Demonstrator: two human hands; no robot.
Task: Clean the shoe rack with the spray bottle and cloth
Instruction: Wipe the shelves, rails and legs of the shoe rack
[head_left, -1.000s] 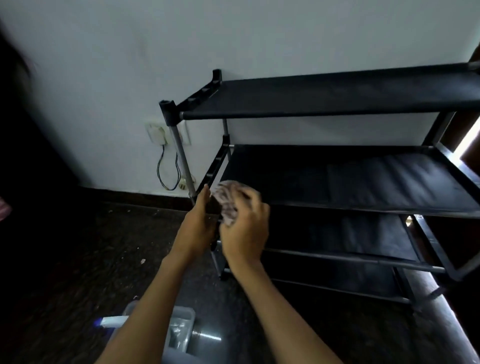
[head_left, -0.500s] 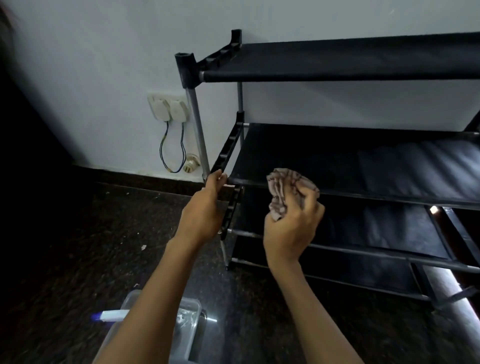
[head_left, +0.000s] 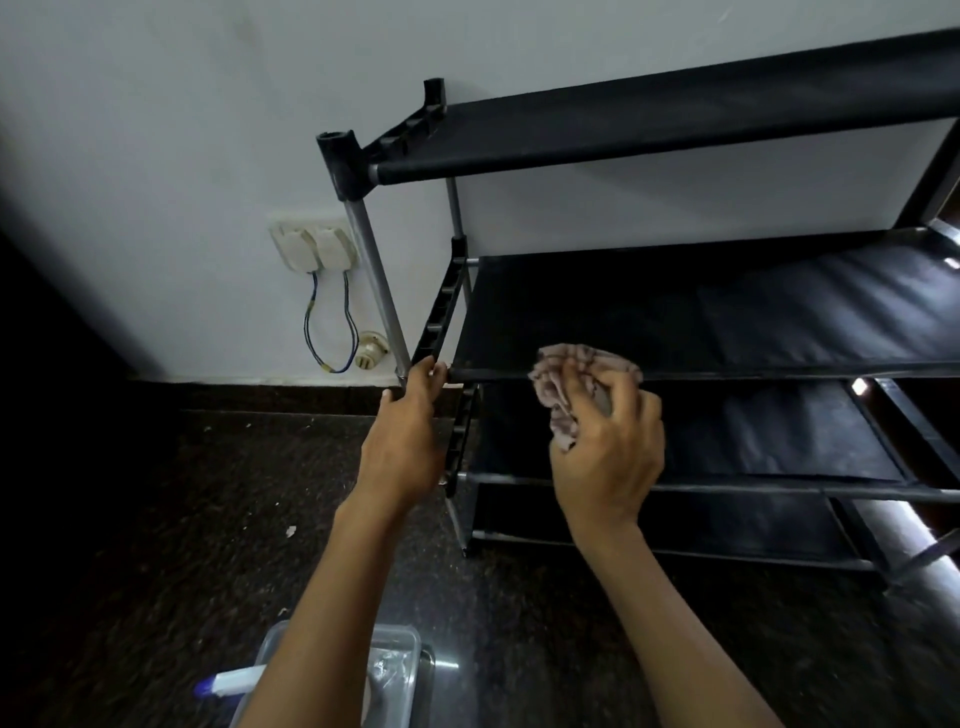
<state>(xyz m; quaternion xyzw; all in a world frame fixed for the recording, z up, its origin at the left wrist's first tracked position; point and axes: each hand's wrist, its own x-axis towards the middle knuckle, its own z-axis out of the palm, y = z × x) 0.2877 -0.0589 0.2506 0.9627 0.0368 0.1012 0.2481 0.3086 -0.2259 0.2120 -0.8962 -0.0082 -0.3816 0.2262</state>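
Observation:
A black shoe rack (head_left: 675, 119) with several fabric shelves and metal posts stands against the white wall. My left hand (head_left: 402, 447) grips the rack's front left corner at the second shelf. My right hand (head_left: 608, 447) holds a crumpled pinkish-grey cloth (head_left: 566, 379) against the front bar of that second shelf, a little right of the corner. The spray bottle (head_left: 228, 683), white with a blue tip, lies at the bottom left beside a clear container; my left forearm hides most of it.
A clear plastic container (head_left: 395, 670) sits on the dark speckled floor under my left forearm. A wall socket (head_left: 314, 247) with hanging blue wires is left of the rack. The far left is dark.
My right hand with the cloth has moved right along the second shelf's front bar, away from my left hand. My left hand keeps its hold on the corner.

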